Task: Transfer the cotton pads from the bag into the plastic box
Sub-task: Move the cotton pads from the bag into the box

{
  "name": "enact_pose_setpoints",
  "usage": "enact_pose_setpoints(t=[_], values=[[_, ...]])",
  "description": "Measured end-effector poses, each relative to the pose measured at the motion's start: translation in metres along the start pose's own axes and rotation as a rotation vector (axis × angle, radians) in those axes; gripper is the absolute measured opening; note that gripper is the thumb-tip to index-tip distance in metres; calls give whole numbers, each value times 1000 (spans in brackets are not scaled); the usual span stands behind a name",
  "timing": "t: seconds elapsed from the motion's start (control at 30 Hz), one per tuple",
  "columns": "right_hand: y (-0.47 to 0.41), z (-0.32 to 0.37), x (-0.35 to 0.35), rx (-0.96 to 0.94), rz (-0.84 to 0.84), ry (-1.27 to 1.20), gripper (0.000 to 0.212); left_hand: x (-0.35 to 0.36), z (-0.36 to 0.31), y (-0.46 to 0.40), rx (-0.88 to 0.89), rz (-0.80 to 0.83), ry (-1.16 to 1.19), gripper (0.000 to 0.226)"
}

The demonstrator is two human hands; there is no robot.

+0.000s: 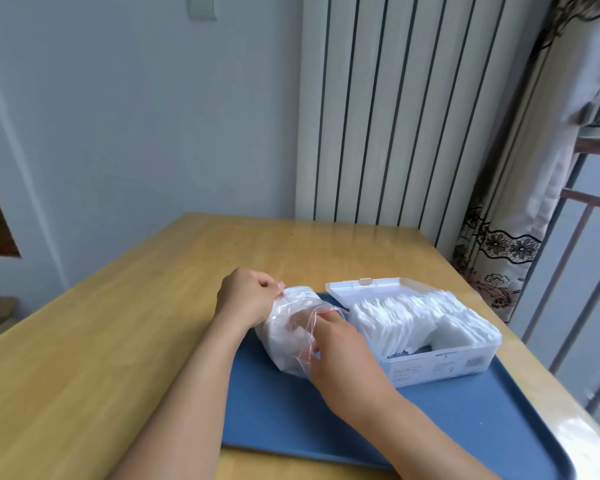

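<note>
My left hand [248, 296] pinches the clear red-zip plastic bag [291, 332] of white cotton pads, my right hand [340, 344] reaches inside — its grip hidden — while the white rectangular plastic box [440, 358] looks mostly filled.

Bag [286, 327] left of box [426, 341]; both on tray [430, 420]; tray on table [118, 341].

clear plastic zip bag [291, 327], red seal line; white cotton pads [406, 317]; translucent white plastic box [440, 367]; blue tray [326, 420]; light wooden table [118, 341].
</note>
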State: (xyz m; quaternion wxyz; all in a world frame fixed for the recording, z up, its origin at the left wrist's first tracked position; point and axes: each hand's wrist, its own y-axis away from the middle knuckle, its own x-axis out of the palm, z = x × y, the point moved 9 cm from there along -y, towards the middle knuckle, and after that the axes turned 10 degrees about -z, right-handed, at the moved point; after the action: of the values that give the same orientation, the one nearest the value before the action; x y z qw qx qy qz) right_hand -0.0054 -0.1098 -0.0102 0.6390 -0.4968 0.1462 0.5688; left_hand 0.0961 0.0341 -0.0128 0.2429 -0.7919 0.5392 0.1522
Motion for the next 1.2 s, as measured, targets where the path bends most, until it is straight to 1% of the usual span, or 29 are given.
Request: enact_pose_setpoints(t=[0.03, 0.07, 0.17, 0.27, 0.37, 0.43, 0.47, 0.57, 0.7, 0.73, 0.8, 0.83, 0.87, 0.9, 0.93, 0.97, 1.0, 1.03, 1.07, 1.1, 1.13, 1.2], values=[[0, -1, 1, 5, 0, 26, 21, 0, -2, 1, 8, -6, -5, 27], [0, -2, 2, 11, 4, 45, 19, 0, -3, 1, 16, -12, -11, 28], [-2, -4, 10, 16, 23, 41, 30, 0, -5, 2, 29, -26, -25, 29], [-3, -4, 12, 17, 15, -17, 25, 0, -5, 2, 40, -34, -18, 29], [-2, -8, 8, 45, -5, -67, 28, -3, -5, 1, 48, -78, -35, 28], [-1, -5, 0, 26, -29, -84, 14, -7, -3, -1, 38, -127, -45, 28], [0, -1, -5, 9, -43, -92, 17, -10, -1, -3, 29, -158, -45, 28], [2, 5, -22, 11, -96, -173, 19, -19, 3, -6, 7, -249, -38, 29], [6, 5, -58, 29, -191, -236, 36, -24, 3, -5, 10, -288, -24, 25], [7, 3, -71, 48, -237, -261, 40, -24, 5, -5, 4, -284, -34, 25], [8, -5, -97, 104, -360, -355, 39, -24, 6, -3, 0, -299, -67, 24], [8, -10, -106, 135, -402, -409, 39, -27, 1, -2, 30, -331, -92, 24], [7, -15, -110, 162, -423, -460, 40, -33, -10, 2, 95, -384, -92, 25], [7, -19, -112, 189, -428, -513, 41, -39, -28, 8, 186, -436, -37, 31], [7, -22, -111, 206, -424, -578, 41, -43, -48, 19, 273, -443, 104, 42], [7, -22, -110, 209, -418, -650, 40, -40, -71, 34, 329, -359, 317, 52], [7, -19, -108, 198, -407, -721, 38, -31, -93, 54, 363, -204, 525, 61], [7, -14, -106, 190, -393, -778, 37, -19, -111, 76, 379, -39, 663, 67], [8, -11, -106, 183, -380, -820, 37, -6, -127, 97, 384, 104, 726, 73], [8, -9, -104, 185, -368, -856, 40, 5, -134, 115, 387, 197, 745, 79], [8, -9, -101, 192, -361, -894, 45, 12, -137, 126, 390, 233, 754, 83], [7, -14, -98, 212, -366, -958, 49, 16, -135, 131, 386, 182, 788, 79]])
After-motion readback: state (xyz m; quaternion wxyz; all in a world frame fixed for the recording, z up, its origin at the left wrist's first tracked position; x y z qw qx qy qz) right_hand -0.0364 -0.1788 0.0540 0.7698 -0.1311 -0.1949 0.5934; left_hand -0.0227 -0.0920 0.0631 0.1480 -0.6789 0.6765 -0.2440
